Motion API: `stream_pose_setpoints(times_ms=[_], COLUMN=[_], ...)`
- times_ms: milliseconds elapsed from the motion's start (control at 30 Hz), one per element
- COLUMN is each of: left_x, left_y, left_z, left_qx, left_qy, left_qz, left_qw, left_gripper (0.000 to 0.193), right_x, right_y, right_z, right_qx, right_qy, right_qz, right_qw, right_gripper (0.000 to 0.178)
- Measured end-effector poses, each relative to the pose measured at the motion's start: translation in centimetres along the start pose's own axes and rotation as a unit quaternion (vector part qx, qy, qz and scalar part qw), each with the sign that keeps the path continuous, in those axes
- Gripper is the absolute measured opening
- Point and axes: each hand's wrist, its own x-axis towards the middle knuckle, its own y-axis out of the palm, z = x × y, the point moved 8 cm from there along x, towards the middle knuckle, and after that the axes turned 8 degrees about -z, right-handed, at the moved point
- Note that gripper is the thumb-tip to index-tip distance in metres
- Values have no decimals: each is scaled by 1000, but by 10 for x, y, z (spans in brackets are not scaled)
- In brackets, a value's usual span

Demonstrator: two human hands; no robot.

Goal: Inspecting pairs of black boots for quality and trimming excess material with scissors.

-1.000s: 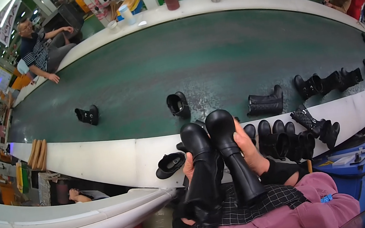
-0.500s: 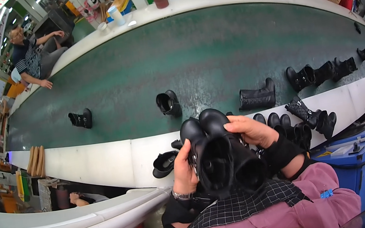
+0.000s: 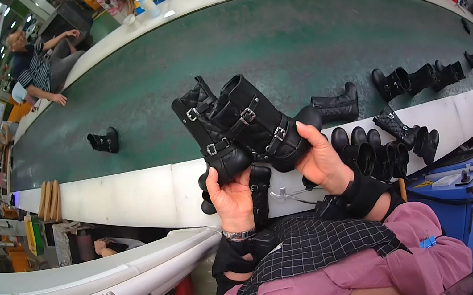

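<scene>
A pair of black ankle-high boots with quilted shafts and buckled straps is held up in front of me, shafts leaning away over the green surface. My left hand is closed around the foot of the left boot. In my right hand is the foot of the right boot, my thumb on its side. The two boots overlap and touch. Below them, another black boot lies on the white ledge, partly hidden by my left hand and the held pair.
Several boots crowd the ledge to my right. On the green belt-like surface stand a single boot at left, a lying boot and several more rightward. A blue cabinet is at right. A person sits far left.
The boot pair has been turned over and raised away from me: its openings faced me before, and now the shafts point away with the buckles showing. Both hands still hold it.
</scene>
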Motion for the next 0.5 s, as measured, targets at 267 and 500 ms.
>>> stream_pose_setpoints(times_ms=[267,500], left_x=[0,-5], left_y=[-1,8], left_z=[2,8], left_qx=[3,29], left_qy=[38,32], left_qz=[-34,-9], left_qw=[999,999], left_gripper=[47,48], right_x=[-1,9], right_y=[4,2], right_z=[-2,-5], right_qx=[15,-16], right_qy=[3,-47], right_qz=[-5,-26], right_qw=[1000,998], right_gripper=[51,45])
